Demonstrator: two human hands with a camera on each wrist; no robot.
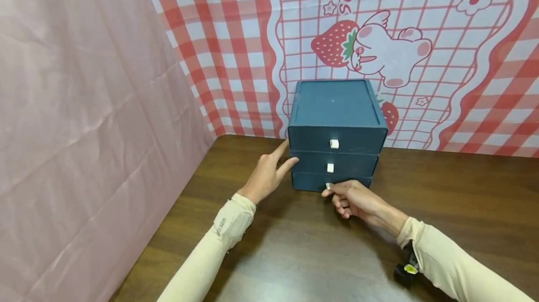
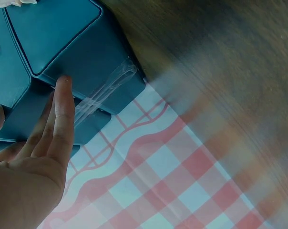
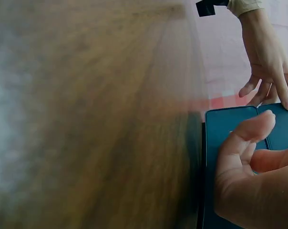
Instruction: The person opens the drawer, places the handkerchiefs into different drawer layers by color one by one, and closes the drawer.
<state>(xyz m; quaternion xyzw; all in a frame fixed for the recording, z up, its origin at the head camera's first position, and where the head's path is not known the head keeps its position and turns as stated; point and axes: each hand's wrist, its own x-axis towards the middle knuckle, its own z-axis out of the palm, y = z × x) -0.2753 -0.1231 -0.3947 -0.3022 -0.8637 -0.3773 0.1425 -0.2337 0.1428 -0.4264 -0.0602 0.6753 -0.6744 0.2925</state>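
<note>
A dark blue three-drawer cabinet (image 1: 338, 139) stands on the wooden table, its drawers flush and each fitted with a small white knob. My right hand (image 1: 358, 201) is at the bottom drawer, pinching its white knob (image 1: 328, 186) between thumb and forefinger; the other fingers are curled under. In the right wrist view that hand (image 3: 249, 176) hides the knob. My left hand (image 1: 267, 173) lies against the cabinet's left side with fingers stretched out, the thumb at the middle drawer's front edge. The left wrist view shows its straight fingers (image 2: 63, 114) along the side wall.
Clear tape (image 2: 106, 90) is stuck on the cabinet's side. A red-and-white checked cloth with strawberries (image 1: 236, 49) hangs right behind the cabinet. At the left hangs a pale pink cloth (image 1: 92, 128). The brown table (image 1: 294, 255) stretches out in front.
</note>
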